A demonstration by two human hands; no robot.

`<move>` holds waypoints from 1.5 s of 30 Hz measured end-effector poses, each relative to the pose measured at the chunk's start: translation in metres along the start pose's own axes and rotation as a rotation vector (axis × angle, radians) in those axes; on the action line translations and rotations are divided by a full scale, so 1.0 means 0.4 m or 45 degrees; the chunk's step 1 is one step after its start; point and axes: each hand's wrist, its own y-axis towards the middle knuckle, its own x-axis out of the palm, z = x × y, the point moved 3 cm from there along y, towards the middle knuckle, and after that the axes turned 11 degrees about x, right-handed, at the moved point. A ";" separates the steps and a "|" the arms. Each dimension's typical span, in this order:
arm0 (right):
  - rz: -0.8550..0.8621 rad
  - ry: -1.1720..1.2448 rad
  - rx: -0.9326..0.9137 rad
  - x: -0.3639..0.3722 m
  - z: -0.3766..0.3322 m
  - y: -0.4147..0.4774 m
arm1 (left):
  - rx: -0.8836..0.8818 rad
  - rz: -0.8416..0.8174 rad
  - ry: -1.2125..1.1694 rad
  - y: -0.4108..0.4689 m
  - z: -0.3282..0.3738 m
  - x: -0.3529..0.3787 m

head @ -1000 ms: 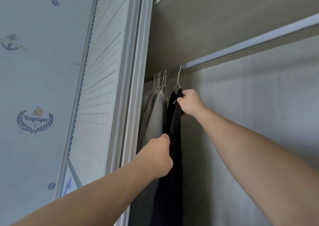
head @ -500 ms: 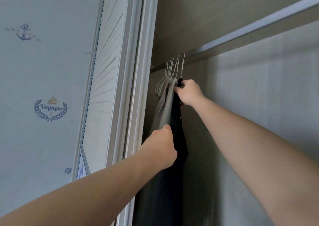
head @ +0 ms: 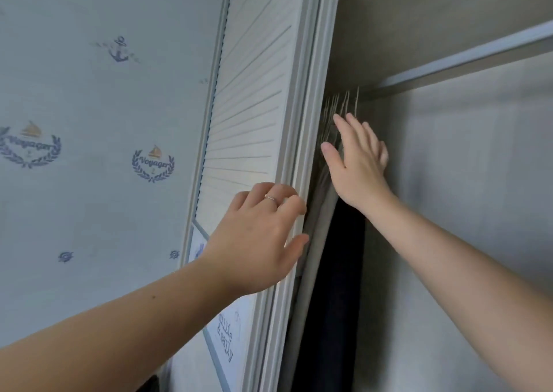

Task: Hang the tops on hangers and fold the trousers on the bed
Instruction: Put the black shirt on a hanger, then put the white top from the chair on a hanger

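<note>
Top (head: 338, 257) released, left hand (head: 257, 239), right hand (head: 356, 164) relaxed

Just right of the wardrobe door (head: 263, 122), the right hand (head: 356, 164) lies flat (fingers straight) against the hung tops (head: 341, 272); the left hand (head: 257, 236) hovers at the door's edge, loosely curled.

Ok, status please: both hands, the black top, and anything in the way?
Left hand open at the wardrobe door. Right hand open by the hangers. Black top hangs beside grey garment. No obstruction seen.

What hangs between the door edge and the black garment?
A grey garment hangs between the door edge and the black garment, as the head view shows.
</note>
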 end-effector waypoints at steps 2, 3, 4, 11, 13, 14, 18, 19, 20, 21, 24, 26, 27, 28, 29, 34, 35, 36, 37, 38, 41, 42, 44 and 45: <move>-0.044 0.032 -0.040 -0.003 -0.074 -0.064 | -0.047 -0.001 0.069 -0.080 -0.029 -0.065; -0.072 0.031 -0.063 -0.005 -0.114 -0.097 | -0.071 -0.007 0.110 -0.123 -0.045 -0.098; -0.093 0.022 -0.086 -0.005 -0.155 -0.132 | -0.103 -0.014 0.148 -0.170 -0.060 -0.132; -0.350 0.225 -0.226 0.037 -0.501 -0.408 | -0.426 -0.127 0.358 -0.564 -0.145 -0.426; -0.434 0.312 -0.269 0.049 -0.618 -0.493 | -0.503 -0.218 0.426 -0.684 -0.164 -0.520; -0.465 0.349 -0.297 0.055 -0.677 -0.536 | -0.553 -0.257 0.455 -0.745 -0.168 -0.568; -0.639 0.515 -0.422 0.076 -0.905 -0.720 | -0.739 -0.393 0.564 -0.999 -0.152 -0.758; -0.690 0.555 -0.456 0.079 -0.960 -0.770 | -0.785 -0.429 0.592 -1.063 -0.138 -0.804; -0.737 0.592 -0.493 0.081 -1.015 -0.822 | -0.839 -0.465 0.619 -1.130 -0.119 -0.852; -0.779 0.627 -0.535 0.081 -1.071 -0.875 | -0.901 -0.495 0.640 -1.199 -0.095 -0.899; -0.907 0.751 -0.660 0.079 -1.234 -1.037 | -1.127 -0.546 0.696 -1.414 -0.001 -1.039; -1.021 0.838 -0.746 0.076 -1.343 -1.148 | -1.307 -0.564 0.738 -1.548 0.078 -1.128; -1.078 0.872 -0.795 0.073 -1.395 -1.203 | -1.393 -0.580 0.759 -1.608 0.118 -1.167; -1.128 0.903 -0.851 0.068 -1.447 -1.261 | -1.477 -0.603 0.779 -1.667 0.160 -1.202; -1.169 0.934 -0.910 0.060 -1.496 -1.318 | -1.557 -0.623 0.800 -1.721 0.202 -1.233; -1.370 1.109 -1.197 0.005 -1.714 -1.595 | -1.956 -0.623 0.926 -1.952 0.419 -1.354; -1.408 1.141 -1.245 -0.005 -1.755 -1.650 | -2.038 -0.614 0.944 -1.991 0.462 -1.374; -1.448 1.166 -1.285 -0.015 -1.793 -1.704 | -2.121 -0.611 0.954 -2.027 0.502 -1.393; -1.490 1.185 -1.320 -0.023 -1.831 -1.758 | -2.198 -0.610 0.966 -2.061 0.540 -1.412; -1.529 1.198 -1.356 -0.030 -1.869 -1.812 | -2.273 -0.612 0.977 -2.093 0.575 -1.431; -1.634 1.237 -1.471 -0.052 -1.973 -1.962 | -2.493 -0.659 1.000 -2.184 0.658 -1.481; -1.680 1.247 -1.504 -0.060 -2.008 -2.006 | -2.556 -0.665 1.012 -2.210 0.677 -1.496; -1.781 1.259 -1.540 -0.076 -2.075 -2.086 | -2.667 -0.669 1.031 -2.260 0.704 -1.522; -1.831 1.261 -1.549 -0.084 -2.107 -2.124 | -2.725 -0.659 1.034 -2.284 0.714 -1.535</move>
